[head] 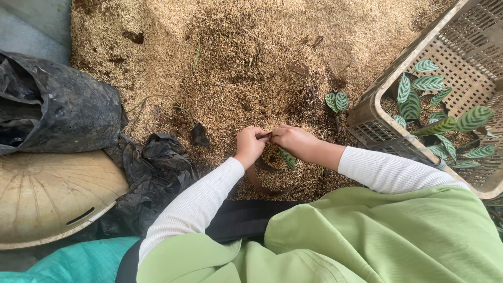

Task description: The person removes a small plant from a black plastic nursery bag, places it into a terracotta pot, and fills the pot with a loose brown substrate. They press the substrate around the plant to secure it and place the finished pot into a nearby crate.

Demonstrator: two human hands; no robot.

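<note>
At the centre of the frame both hands meet over a heap of rice husk (pixel 236 63). The left hand (pixel 250 144) is curled, its fingertips pinching the rim of a small dark planting bag (pixel 262 181) that opens just below the hands. The right hand (pixel 294 140) pinches the same rim from the other side, fingers pressed together and touching the left. A seedling leaf (pixel 287 158), green with pale stripes, shows inside the bag under the right hand. Another small seedling (pixel 337 101) stands in the husk just right of the hands. At the right edge a tan plastic crate (pixel 398 71) holds more striped plants. At the left lie a black sack (pixel 68 107) and a woven hat (pixel 47 194).
</note>
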